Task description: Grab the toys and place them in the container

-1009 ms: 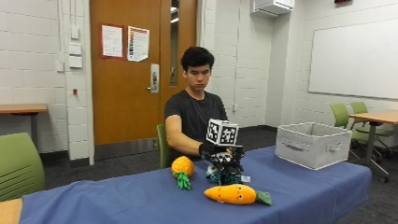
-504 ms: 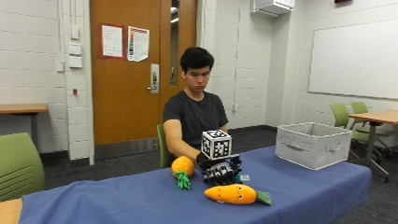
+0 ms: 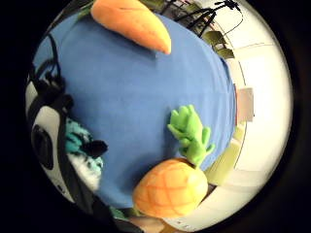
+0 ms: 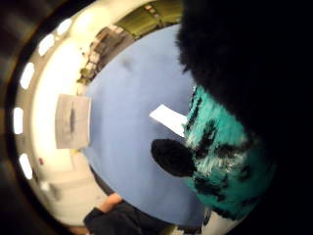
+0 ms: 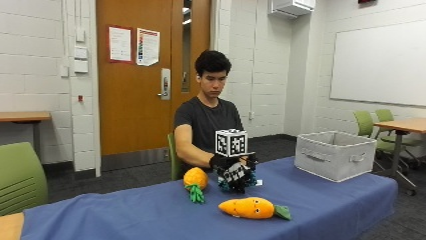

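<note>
The teal-and-black plush toy (image 5: 234, 184) stands on the blue desk (image 5: 133, 215) toward its far edge, between the pineapple plush (image 5: 195, 179) and the grey fabric container (image 5: 335, 154) at the desk's end; the carrot plush (image 5: 249, 207) lies nearer the front edge. Judged light, soft and compressible, not fragile; a grasp round the body should suit. The gloved right hand (image 5: 229, 170) sits on top of the toy, wrist above, forearm sloping down from the elbow. The thumb-side palm view shows fur close against the palm. Fingers appear curled on the toy.
</note>
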